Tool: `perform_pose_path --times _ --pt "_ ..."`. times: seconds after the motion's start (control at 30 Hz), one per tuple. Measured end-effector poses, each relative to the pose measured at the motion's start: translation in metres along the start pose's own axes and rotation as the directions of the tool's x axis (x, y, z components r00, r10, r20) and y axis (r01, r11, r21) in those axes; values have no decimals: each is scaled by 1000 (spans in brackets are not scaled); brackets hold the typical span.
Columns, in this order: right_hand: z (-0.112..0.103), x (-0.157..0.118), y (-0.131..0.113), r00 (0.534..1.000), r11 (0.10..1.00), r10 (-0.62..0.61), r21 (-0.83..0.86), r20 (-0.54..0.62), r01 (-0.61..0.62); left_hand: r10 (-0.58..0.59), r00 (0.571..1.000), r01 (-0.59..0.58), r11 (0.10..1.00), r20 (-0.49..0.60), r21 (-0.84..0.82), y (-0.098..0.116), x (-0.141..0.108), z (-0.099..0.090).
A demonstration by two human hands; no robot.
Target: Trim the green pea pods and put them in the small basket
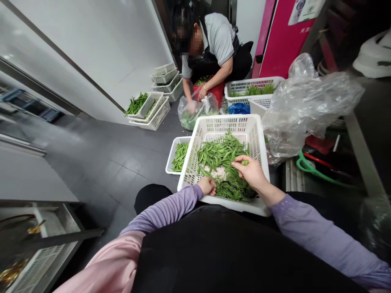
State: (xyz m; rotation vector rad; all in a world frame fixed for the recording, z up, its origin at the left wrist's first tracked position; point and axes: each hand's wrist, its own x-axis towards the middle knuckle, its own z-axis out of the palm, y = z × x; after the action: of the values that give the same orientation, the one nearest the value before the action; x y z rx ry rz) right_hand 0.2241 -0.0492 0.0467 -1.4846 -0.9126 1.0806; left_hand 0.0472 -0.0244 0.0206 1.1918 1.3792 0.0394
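Note:
A large white basket stands in front of me, with flat green pea pods heaped in its middle and back. Nearer me in it lies a pile of thin green trimmings, beside a pale patch. My right hand is above the basket's right side, its thumb and fingers pinched on a green pod. My left hand is at the near left edge of the heap, fingers curled down and closed; what they hold, if anything, is hidden.
A small white basket of pods touches the big basket's left side. Opposite, a crouching person reaches into a clear plastic bag. Stacked baskets stand left, crumpled plastic and a green-handled tool right.

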Motion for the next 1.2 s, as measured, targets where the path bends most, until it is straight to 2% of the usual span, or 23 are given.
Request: perform_pose_path --times 0.07,0.17,0.23,0.3,0.37,0.43,0.5,0.53,0.57,0.6,0.63,0.67,0.7,0.73,0.77,0.8,0.87,0.93,1.0,1.03,1.1,1.2 --pt "-2 4 0 1000 994 30 101 -2 -30 77 997 -78 994 23 82 0 -2 -5" --pt "0 6 3 998 992 56 109 43 -60 283 950 -297 949 136 105 21 -8 -10" --pt "2 5 4 996 999 50 16 76 -52 307 921 -351 920 239 172 40 -12 -11" --pt "2 2 2 996 983 -53 -173 76 66 339 900 -421 840 274 341 54 -13 -15" --pt "-1 -3 -2 963 864 -254 -426 95 270 418 874 -483 685 248 546 62 -15 -21" --pt "-3 -7 -4 885 652 -393 -604 248 459 454 859 -473 529 237 704 66 -19 -27" --pt "-3 -9 -4 808 505 -366 -631 462 589 452 850 -474 432 271 767 70 -24 -33" --pt "-3 -9 -4 777 486 -327 -610 538 626 469 830 -507 408 302 759 72 -27 -34" --pt "-2 -9 -3 760 503 -302 -581 576 640 504 794 -561 395 339 727 74 -29 -34" --pt "-1 -8 -2 766 553 -297 -551 570 624 559 748 -618 390 358 683 74 -30 -33" --pt "1 -6 -2 800 633 -293 -521 524 573 622 705 -660 399 340 637 73 -29 -30" --pt "1 -5 -3 851 735 -271 -475 451 485 678 679 -676 428 282 600 70 -26 -27" --pt "2 -4 -3 904 842 -215 -398 370 363 709 678 -665 481 193 571 65 -22 -22" --pt "2 -2 -4 946 932 -129 -289 296 218 709 698 -633 546 101 548 58 -17 -18" --pt "1 -1 -5 970 985 -31 -155 241 70 683 729 -592 603 38 535 49 -10 -14" --pt "-1 1 -7 976 998 56 -8 210 -55 647 763 -551 634 19 543 39 -4 -11" --pt "-10 7 -9 974 944 139 273 181 -185 549 829 -479 595 108 646 18 9 -9" --pt "-24 17 -12 979 864 142 464 147 -195 385 894 -400 456 229 795 3 21 -12" --pt "-37 26 -14 985 816 127 553 114 -169 256 930 -338 313 264 888 -4 34 -17" --pt "-43 30 -15 988 811 115 565 106 -155 250 931 -329 262 266 907 -4 41 -19" --pt "-47 34 -18 988 822 99 551 115 -146 321 908 -344 203 269 917 0 56 -19" --pt "-41 33 -20 974 821 160 526 163 -223 359 903 -321 199 236 926 10 82 -13"
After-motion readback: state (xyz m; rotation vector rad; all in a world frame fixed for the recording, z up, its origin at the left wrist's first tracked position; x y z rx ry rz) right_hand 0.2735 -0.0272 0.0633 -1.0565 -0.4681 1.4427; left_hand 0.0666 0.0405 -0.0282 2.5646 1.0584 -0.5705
